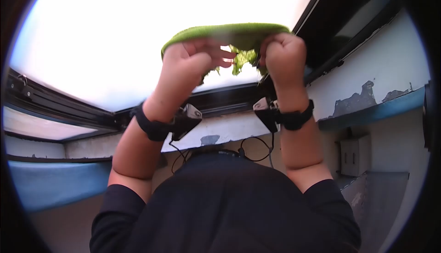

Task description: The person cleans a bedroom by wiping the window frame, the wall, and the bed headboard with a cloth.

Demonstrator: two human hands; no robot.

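A green fabric item (225,28) with a curved, band-like upper edge is held up against a bright window. Ragged, leafy-looking green bits hang below it between the hands; whether they belong to it I cannot tell. My left hand (186,62) grips its left part, with several fingers curled beneath it. At its right end, my right hand (285,53) is closed on it in a fist. Both wrists wear black straps with small devices, the left device (188,117) and the right device (266,110), facing inward.
Behind the hands are a dark window frame (229,99) and a pale wall with peeling paint (358,101). Blue ledges (50,184) run along the sides. Thin black cables (255,138) loop near the chest. A small grey cabinet (356,154) stands at the right.
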